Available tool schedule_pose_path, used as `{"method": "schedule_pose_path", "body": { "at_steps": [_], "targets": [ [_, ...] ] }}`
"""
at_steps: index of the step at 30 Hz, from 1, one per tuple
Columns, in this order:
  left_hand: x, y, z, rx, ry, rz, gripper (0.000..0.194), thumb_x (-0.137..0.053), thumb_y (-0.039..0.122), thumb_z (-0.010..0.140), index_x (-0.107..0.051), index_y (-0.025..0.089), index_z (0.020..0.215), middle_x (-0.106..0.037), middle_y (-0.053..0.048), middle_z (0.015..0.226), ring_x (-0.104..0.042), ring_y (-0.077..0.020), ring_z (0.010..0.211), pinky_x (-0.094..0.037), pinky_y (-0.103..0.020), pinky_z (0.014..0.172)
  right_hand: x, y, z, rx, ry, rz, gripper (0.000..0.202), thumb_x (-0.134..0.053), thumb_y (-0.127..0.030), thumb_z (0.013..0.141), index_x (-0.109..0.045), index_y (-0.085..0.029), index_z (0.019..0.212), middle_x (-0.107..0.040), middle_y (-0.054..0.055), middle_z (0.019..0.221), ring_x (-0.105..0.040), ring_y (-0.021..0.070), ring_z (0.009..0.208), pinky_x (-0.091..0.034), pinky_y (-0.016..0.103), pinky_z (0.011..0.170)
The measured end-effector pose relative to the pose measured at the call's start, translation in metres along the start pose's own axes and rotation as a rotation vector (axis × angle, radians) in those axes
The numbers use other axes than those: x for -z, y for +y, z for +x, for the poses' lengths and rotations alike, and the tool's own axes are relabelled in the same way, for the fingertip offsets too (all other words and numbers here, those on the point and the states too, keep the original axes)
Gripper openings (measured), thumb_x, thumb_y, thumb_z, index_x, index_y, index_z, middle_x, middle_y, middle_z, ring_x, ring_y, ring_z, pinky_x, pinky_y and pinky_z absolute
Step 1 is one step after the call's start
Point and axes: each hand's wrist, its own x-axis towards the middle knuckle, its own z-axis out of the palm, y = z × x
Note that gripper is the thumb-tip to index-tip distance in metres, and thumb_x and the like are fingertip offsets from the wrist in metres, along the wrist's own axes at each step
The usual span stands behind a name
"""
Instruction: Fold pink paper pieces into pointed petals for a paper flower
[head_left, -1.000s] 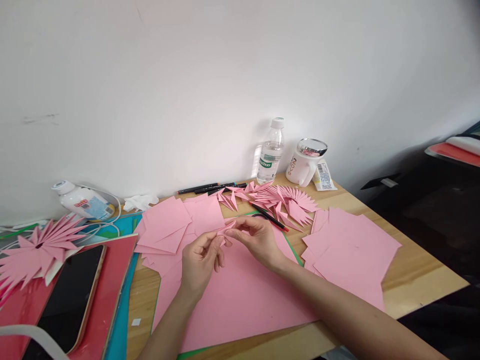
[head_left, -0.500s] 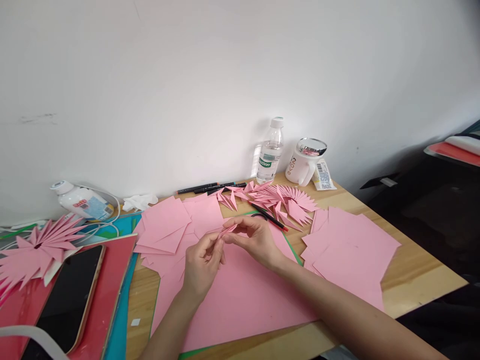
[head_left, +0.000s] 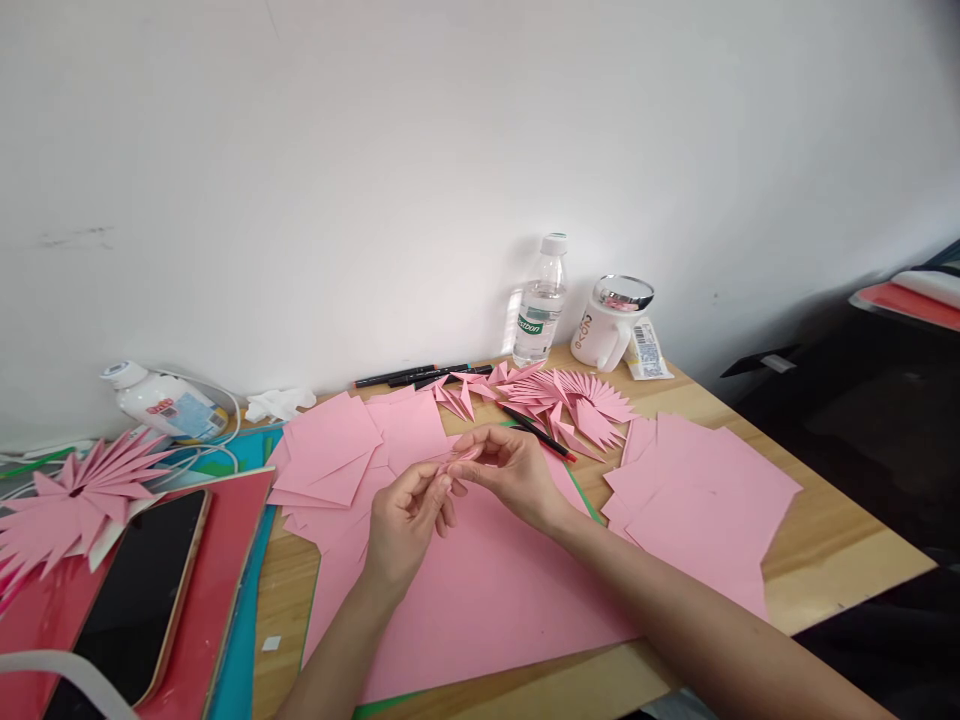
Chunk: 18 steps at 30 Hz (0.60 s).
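Note:
A small folded piece of pink paper (head_left: 463, 457) is pinched between the fingertips of both hands, mostly covered by them. My left hand (head_left: 409, 515) grips its near left end, thumb against forefinger. From the other side, my right hand (head_left: 506, 470) closes thumb and fingers on it. Both hands hover over a large pink sheet (head_left: 487, 600) that lies on a green-edged board. Beyond them is a cluster of folded pink paper pieces (head_left: 592, 400), some joined in a fan. A black pen (head_left: 540, 432) rests just past my right hand.
Pink paper squares lie in a left pile (head_left: 330, 450) and a right pile (head_left: 705, 500). A water bottle (head_left: 540, 310) and white mug (head_left: 604, 325) stand by the wall, near several markers (head_left: 412, 375). At left are a phone (head_left: 135, 600), a pink paper pinwheel (head_left: 82, 490) and a white bottle (head_left: 165, 400).
My right hand's fingers have shifted slightly down and closer over the folded paper. The fingers of my left hand have spread a little below it. Everything on the table stays in place.

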Motion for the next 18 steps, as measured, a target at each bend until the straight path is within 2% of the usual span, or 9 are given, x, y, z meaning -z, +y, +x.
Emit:
{"method": "schedule_pose_path", "body": {
  "at_steps": [3, 6, 8, 12, 18],
  "targets": [
    [0.0001, -0.0006, -0.0001, -0.019, 0.052, 0.021, 0.018, -0.053, 0.032, 0.082, -0.059, 0.016, 0.075, -0.059, 0.0, 0.058, -0.052, -0.0093, 0.046, -0.046, -0.022, 0.045, 0.0012, -0.0013, 0.0013, 0.0, -0.008, -0.024, 0.028, -0.075, -0.033, 0.062, -0.061, -0.017, 0.08, -0.064, 0.0, 0.068, -0.06, 0.0124, 0.061, -0.049, 0.028, 0.062],
    [0.0006, -0.0002, 0.0001, -0.014, 0.045, -0.005, 0.02, -0.052, 0.034, 0.083, -0.057, 0.016, 0.077, -0.06, -0.001, 0.066, -0.052, -0.0091, 0.049, -0.045, -0.022, 0.047, 0.0012, -0.003, 0.0015, 0.033, 0.0, -0.086, 0.023, -0.072, -0.035, 0.065, -0.06, -0.017, 0.073, -0.063, 0.001, 0.069, -0.059, 0.0119, 0.063, -0.049, 0.027, 0.063],
    [0.0013, 0.0006, 0.0011, 0.035, 0.004, -0.061, 0.022, -0.05, 0.036, 0.084, -0.055, 0.017, 0.076, -0.056, 0.002, 0.061, -0.048, -0.0076, 0.045, -0.04, -0.02, 0.043, 0.001, -0.0034, 0.0012, 0.061, 0.003, -0.143, 0.022, -0.071, -0.035, 0.067, -0.06, -0.018, 0.072, -0.061, 0.0, 0.067, -0.057, 0.0115, 0.062, -0.048, 0.027, 0.063],
    [0.003, 0.0023, 0.0042, 0.184, -0.052, -0.29, 0.024, -0.051, 0.04, 0.082, -0.05, 0.017, 0.075, -0.044, 0.007, 0.051, -0.04, -0.0055, 0.038, -0.029, -0.018, 0.037, 0.0006, -0.0023, 0.0008, 0.091, -0.015, -0.171, 0.022, -0.069, -0.035, 0.069, -0.061, -0.019, 0.083, -0.06, 0.0, 0.071, -0.057, 0.0119, 0.066, -0.048, 0.027, 0.065],
    [0.0031, 0.0017, 0.005, 0.275, -0.118, -0.449, 0.024, -0.055, 0.038, 0.081, -0.048, 0.017, 0.074, -0.049, 0.006, 0.052, -0.042, -0.0047, 0.036, -0.026, -0.017, 0.036, -0.0004, -0.0016, -0.0001, 0.139, -0.018, -0.221, 0.015, -0.064, -0.033, 0.073, -0.064, -0.018, 0.078, -0.062, 0.001, 0.072, -0.057, 0.0124, 0.063, -0.049, 0.029, 0.063]
  ]
}}
